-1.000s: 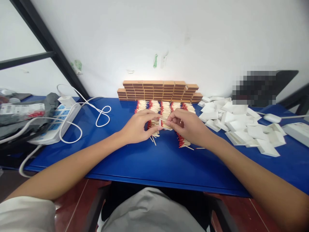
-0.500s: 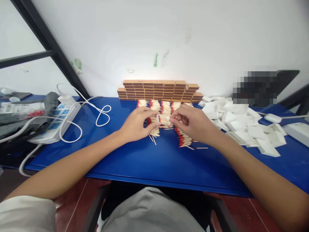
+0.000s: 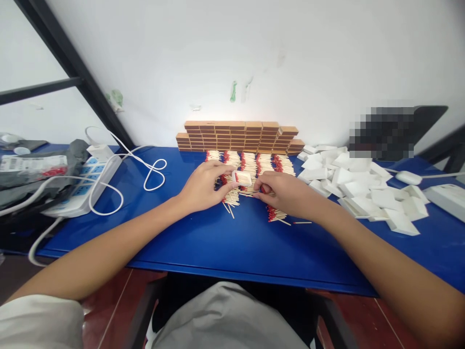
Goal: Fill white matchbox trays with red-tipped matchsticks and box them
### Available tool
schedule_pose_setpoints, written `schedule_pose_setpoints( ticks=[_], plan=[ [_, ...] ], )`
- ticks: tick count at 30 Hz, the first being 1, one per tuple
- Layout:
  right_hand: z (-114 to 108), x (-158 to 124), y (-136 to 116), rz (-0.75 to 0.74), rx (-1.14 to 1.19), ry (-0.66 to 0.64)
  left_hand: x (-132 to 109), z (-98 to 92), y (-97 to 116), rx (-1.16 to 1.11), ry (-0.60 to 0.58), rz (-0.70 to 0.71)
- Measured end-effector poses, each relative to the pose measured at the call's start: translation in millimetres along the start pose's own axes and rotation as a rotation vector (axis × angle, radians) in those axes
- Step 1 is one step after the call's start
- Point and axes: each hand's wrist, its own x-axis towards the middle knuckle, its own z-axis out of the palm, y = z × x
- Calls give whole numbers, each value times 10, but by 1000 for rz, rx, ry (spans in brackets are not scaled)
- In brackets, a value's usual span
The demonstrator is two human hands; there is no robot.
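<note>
Between the thumb and fingers of my left hand (image 3: pixel 204 186) is a small white matchbox tray (image 3: pixel 247 181), tilted and holding red-headed matches. My right hand (image 3: pixel 285 194) is just right of the tray, low over the loose matches, with thumb and fingertips pinched together. What lies between those fingertips is too small to make out. Rows of loose matches (image 3: pixel 249 162) with red heads lie on the blue table (image 3: pixel 203 247) beneath and behind both hands. A few stray matches (image 3: pixel 229 209) lie in front of the left-hand rows.
Brown matchboxes (image 3: pixel 232 136) are stacked in a low wall against the white wall. A heap of white matchbox trays (image 3: pixel 358 182) covers the right side. At left are a power strip (image 3: pixel 87 182), a looped white cable (image 3: pixel 156 177) and a dark plastic bag (image 3: pixel 74 150).
My right hand has moved down from the tray's right end towards the loose matches. The tray in my left hand has shifted slightly left and its tilt has changed.
</note>
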Motion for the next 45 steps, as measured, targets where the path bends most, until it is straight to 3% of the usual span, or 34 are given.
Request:
schedule_pose_setpoints(
  ticks=[31,39,45],
  plan=[
    [-26,-61,-14,-54,-53,-110,18,-25,9,-7,-36,-10],
    [-196,-113,-57,-62,180,-66,7,-16,-4,-15,-36,7],
    [-114,-65,-63,-65,220,141,-9,-7,38,-93,-61,26]
  ],
)
